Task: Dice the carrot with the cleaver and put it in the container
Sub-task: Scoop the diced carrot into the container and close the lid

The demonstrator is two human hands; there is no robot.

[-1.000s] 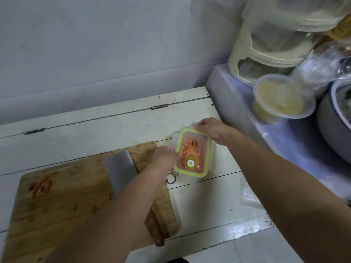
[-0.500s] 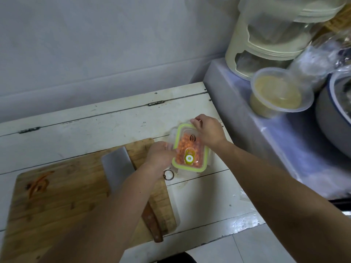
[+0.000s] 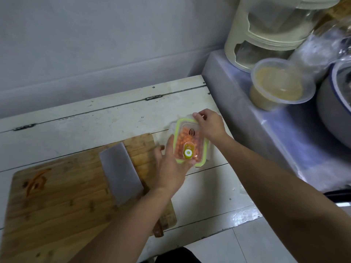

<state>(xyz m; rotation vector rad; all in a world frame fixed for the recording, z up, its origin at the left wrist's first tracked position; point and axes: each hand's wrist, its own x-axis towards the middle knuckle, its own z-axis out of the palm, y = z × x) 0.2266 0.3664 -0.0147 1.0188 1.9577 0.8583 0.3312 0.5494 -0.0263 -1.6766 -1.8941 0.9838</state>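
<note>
A small clear container (image 3: 204, 149) with a green-rimmed lid (image 3: 190, 122) stands on the white table (image 3: 114, 118), just right of the wooden cutting board (image 3: 57, 202). Diced carrot (image 3: 182, 141) shows orange through the lid. My left hand (image 3: 171, 166) grips the container's near left corner. My right hand (image 3: 209, 126) has its fingers curled over the lid's far right edge. The cleaver (image 3: 121, 173) lies flat on the board, its wooden handle partly hidden under my left forearm. A few carrot scraps (image 3: 36, 181) lie at the board's left end.
A raised grey ledge (image 3: 247, 103) borders the table on the right. It carries a lidded plastic tub (image 3: 279, 86), a cream appliance (image 3: 266, 35), a crumpled plastic bag (image 3: 322, 46) and a metal basin (image 3: 336, 114). A wall runs behind the table.
My left hand slid from the container's left side round to its near left corner. My right hand stayed at the lid's far right edge. The cleaver has not moved.
</note>
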